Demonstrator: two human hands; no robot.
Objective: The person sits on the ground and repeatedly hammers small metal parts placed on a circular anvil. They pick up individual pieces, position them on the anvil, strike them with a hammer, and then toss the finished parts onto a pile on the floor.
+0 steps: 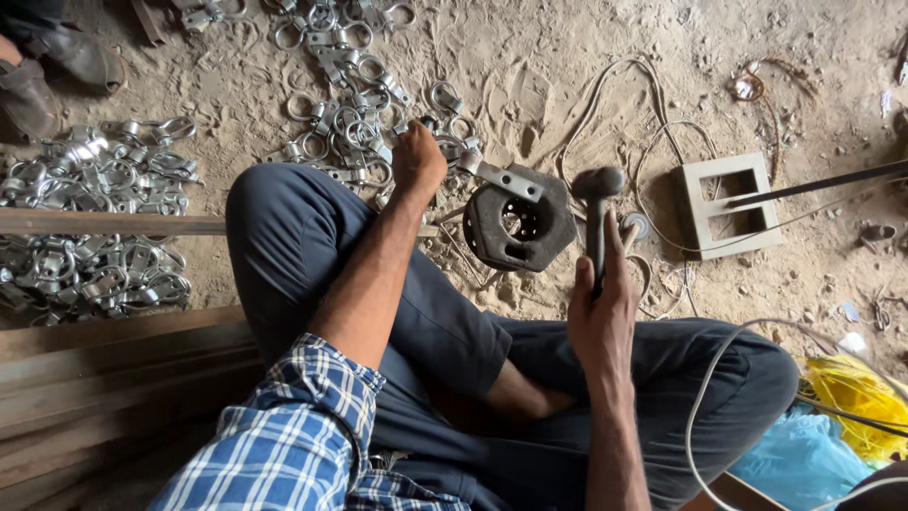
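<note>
A: What does the right hand [602, 317] have?

B: It is closed around the handle of a dark hammer [597, 203], head up, held just beside the heavy hexagonal iron block [518, 227] that sits on the sandy floor [530, 85] in front of the crossed legs.

A: And the left hand [417, 161]?

B: It reaches over the knee to the near edge of the loose scatter of ring clamps [355, 123]. The fingers are curled down and turned away, so I cannot tell whether they grip a piece or only rest on the heap.

A: Anything on the block?

B: One flat metal bracket [508, 180] lies across its top left edge, tilted, one end towards the left hand. That seems to be the piece in work.

A: How far along does it look?

B: By my judgement, somewhere in the middle. A dense heap of shiny clamps [90, 222] lies at the left edge of the floor, behind a wooden plank [104, 222], and the looser scatter lies at the top. Which heap is finished and which is waiting, I cannot say; both are large.

A: What else is around?

B: White cable [605, 90] loops across the floor to the right of the block, a pale square frame [728, 203] lies farther right, and yellow and blue plastic bags [832, 426] sit at the bottom right corner. Another person's sandalled foot [57, 61] shows at the top left corner
</note>
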